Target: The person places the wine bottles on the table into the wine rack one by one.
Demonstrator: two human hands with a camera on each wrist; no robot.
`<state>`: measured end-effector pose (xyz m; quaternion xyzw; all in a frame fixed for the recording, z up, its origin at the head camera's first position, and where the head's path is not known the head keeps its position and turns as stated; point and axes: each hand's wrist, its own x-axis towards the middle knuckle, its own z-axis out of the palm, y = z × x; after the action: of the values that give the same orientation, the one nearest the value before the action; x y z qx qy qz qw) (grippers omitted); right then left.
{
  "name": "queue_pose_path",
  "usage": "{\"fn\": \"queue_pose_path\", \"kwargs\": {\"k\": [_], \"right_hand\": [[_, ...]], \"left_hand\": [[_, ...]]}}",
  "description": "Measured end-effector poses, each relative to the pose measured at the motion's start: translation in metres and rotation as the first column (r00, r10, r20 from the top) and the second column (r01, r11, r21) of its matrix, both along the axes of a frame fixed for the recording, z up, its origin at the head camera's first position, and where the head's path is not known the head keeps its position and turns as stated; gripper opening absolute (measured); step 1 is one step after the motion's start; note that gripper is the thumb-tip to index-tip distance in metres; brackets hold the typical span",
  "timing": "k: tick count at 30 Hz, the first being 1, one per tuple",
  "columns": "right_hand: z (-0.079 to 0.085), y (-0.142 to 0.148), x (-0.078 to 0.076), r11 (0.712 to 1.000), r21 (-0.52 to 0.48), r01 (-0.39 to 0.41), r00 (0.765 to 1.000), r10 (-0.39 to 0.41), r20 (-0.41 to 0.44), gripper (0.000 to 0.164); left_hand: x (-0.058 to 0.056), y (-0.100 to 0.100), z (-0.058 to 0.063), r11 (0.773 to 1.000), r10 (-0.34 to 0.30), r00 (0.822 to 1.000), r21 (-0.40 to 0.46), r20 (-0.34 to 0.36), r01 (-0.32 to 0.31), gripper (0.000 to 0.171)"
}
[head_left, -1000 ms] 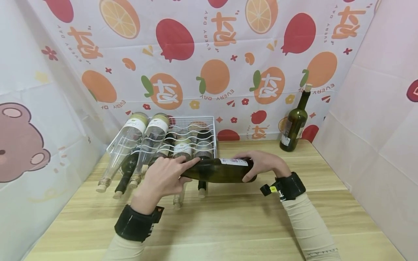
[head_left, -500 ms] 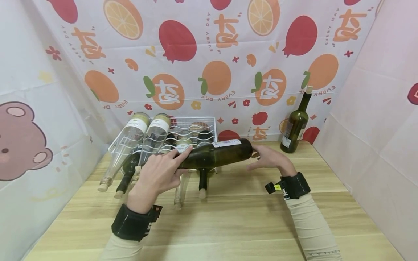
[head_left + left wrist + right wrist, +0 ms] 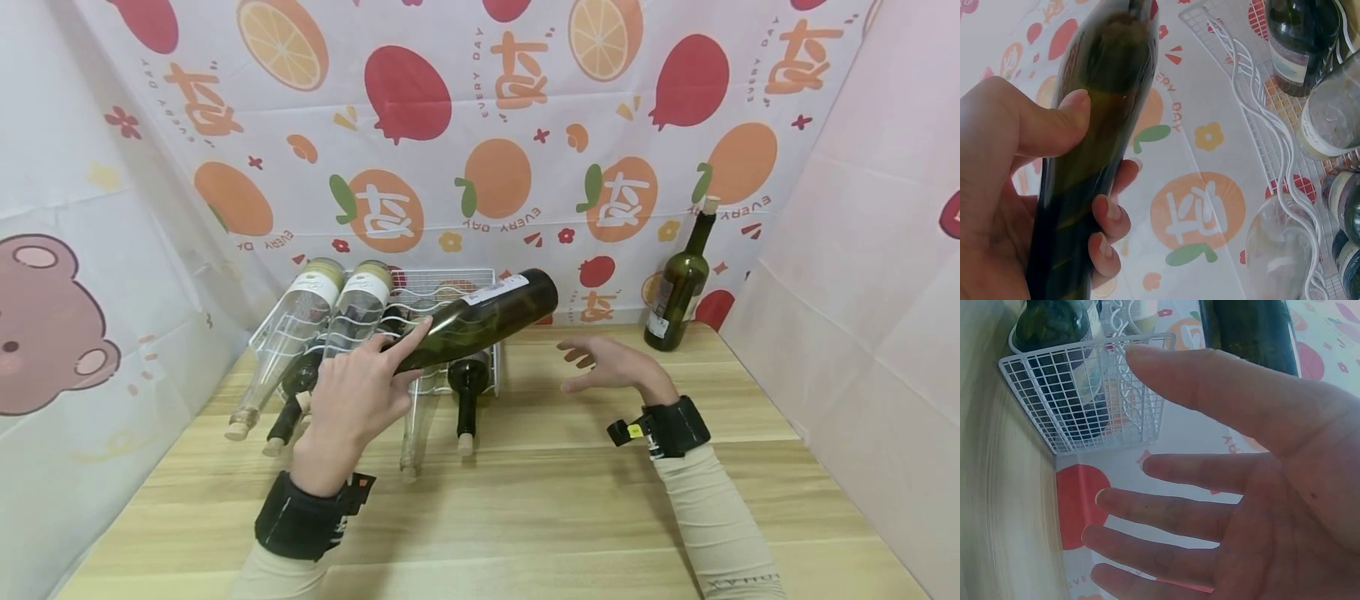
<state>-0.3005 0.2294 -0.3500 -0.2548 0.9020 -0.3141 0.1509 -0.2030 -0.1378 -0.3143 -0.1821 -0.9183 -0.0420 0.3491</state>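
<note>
A dark green wine bottle (image 3: pixel 487 321) with a white label is held in the air by its neck end, tilted with its base up and to the right. My left hand (image 3: pixel 360 400) grips it; in the left wrist view the thumb and fingers wrap round the glass (image 3: pixel 1094 119). Behind and below it stands a white wire rack (image 3: pixel 495 358) with several bottles lying in it, necks toward me. My right hand (image 3: pixel 611 364) is off to the right, fingers spread and holding nothing; the right wrist view shows its bare palm (image 3: pixel 1297 506) near the rack's mesh side (image 3: pixel 1066 387).
Another green bottle (image 3: pixel 678 287) with a cork stands upright at the back right of the wooden table (image 3: pixel 570 517). Two clear bottles (image 3: pixel 288 333) lie on the rack's upper left, corks jutting forward. Printed cloth (image 3: pixel 495 108) hangs behind and at both sides.
My right hand has let go of the bottle's base and moved slightly right. In my left hand the bottle has swung from nearly level to base-up, back over the rack.
</note>
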Motion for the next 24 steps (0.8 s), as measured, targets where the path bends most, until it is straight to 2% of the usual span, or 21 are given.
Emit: {"fn": "queue_pose_path", "kwargs": {"k": [8, 14, 24], "right_hand": [[-0.0042, 0.0005, 0.0019, 1.000, 0.006, -0.006, 1.000, 0.006, 0.020, 0.072], [-0.0025, 0.0007, 0.0014, 1.000, 0.021, -0.010, 1.000, 0.010, 0.009, 0.071], [-0.0012, -0.0006, 0.0006, 1.000, 0.024, -0.010, 1.000, 0.009, 0.018, 0.071]], "left_hand": [[0.0041, -0.0002, 0.0030, 0.997, 0.065, 0.996, 0.037, 0.065, -0.068, 0.067], [0.0064, 0.0000, 0.0041, 0.987, 0.102, 0.987, 0.110, 0.122, -0.116, 0.065], [0.0096, -0.0019, 0.0089, 0.950, 0.139, 0.956, 0.237, 0.259, -0.202, 0.065]]}}
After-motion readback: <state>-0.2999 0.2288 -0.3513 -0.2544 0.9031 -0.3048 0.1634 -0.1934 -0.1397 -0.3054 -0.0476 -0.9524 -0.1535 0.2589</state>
